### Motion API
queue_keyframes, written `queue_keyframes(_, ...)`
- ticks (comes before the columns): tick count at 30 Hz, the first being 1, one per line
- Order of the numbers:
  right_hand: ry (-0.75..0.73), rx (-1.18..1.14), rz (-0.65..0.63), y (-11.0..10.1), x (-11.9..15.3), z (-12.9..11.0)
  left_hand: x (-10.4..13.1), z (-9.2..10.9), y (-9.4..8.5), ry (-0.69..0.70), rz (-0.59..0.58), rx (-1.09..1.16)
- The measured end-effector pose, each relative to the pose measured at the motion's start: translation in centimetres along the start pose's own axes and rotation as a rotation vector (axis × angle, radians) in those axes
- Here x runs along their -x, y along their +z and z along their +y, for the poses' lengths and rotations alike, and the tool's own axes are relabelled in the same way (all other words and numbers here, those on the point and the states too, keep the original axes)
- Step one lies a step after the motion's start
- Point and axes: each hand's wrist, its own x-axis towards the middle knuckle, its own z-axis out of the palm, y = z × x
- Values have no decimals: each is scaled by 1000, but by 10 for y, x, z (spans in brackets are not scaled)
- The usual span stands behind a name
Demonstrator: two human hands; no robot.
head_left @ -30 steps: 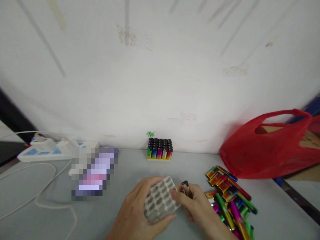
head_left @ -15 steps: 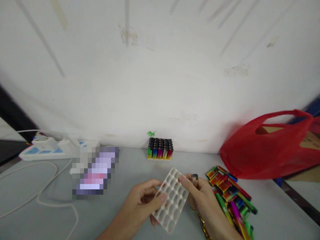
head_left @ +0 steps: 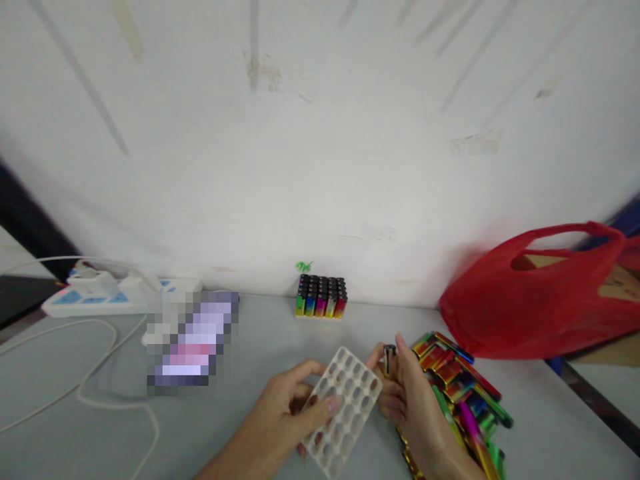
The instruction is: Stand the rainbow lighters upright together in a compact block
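Note:
A white plastic tray full of oval holes is tilted in my left hand, whose thumb lies across its face with the fingers behind. Just right of the tray, my right hand is curled round a lighter; the lighter's black and metal top shows between thumb and forefinger. Beneath and beside my right wrist lies a loose pile of shiny multicoloured lighters. Against the wall stands a block of upright lighters in rows, black tops up, on a white base.
A red plastic bag leans at the right, with cardboard in it. On the left are a white power strip with plugs, a blurred phone-like object and white cables on the grey table. A white wall rises behind.
My right hand has let go of the tray's upper edge and turned, so the lighter's top now points up. The tray has tilted and shifted slightly down and right in my left hand.

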Motion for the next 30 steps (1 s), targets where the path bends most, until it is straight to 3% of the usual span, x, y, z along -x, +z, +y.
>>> queue_keyframes(5, 40, 45, -119, -10, -9, 0, 1, -3, 3, 29, 18, 56)
queue_keyframes(11, 96, -22, -275, -2, 0, -7, 0, 2, 0, 9, 93, 74)
queue_keyframes(19, 111, -49, -263, -6, 1, 2, -2, -11, 0, -20, 92, 78)
queue_keyframes(30, 100, -29, -353, 3, -3, 1, -2, -10, -1, 20, 155, -37)
